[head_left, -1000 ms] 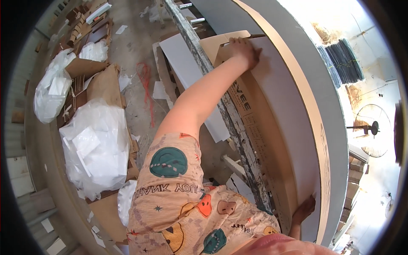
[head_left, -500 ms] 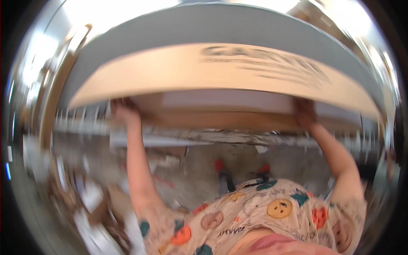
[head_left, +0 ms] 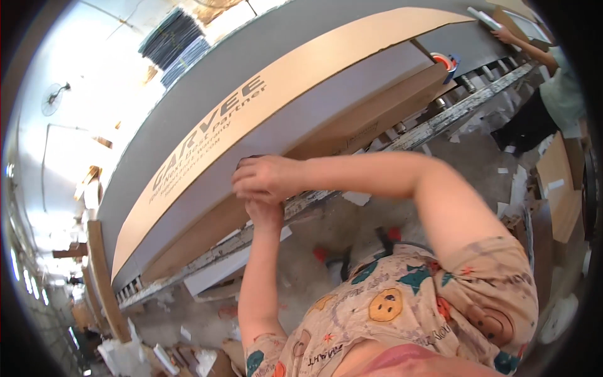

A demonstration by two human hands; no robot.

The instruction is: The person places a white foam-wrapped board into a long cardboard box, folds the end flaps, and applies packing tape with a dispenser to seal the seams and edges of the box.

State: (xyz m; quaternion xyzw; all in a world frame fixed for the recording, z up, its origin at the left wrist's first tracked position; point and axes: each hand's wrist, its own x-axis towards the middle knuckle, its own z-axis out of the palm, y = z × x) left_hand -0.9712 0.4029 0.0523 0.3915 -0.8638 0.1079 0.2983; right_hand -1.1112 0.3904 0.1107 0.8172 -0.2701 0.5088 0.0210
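Observation:
A long cardboard box point(head_left: 367, 122) lies across in front of me, its near printed flap point(head_left: 251, 103) raised. A pale inner surface point(head_left: 314, 113) shows below the flap. At the middle of the box's near side my two hands come together. My right hand point(head_left: 270, 178) reaches across from the right, fingers curled, on top of my left hand point(head_left: 265, 213). The left fingers are mostly hidden behind it. A small dark patch shows just above the right knuckles; I cannot make out what it is.
The box rests on a roller conveyor point(head_left: 465, 113) with a worn pale rail. A red and blue tape dispenser point(head_left: 447, 65) sits by the box's right end. Another person point(head_left: 556, 94) works at the far right. Cardboard pieces point(head_left: 559, 182) and paper scraps litter the floor.
My hands were wide apart under the flap; now they meet near the middle-left, the right having crossed over. The view has turned, so the box now slants up to the right.

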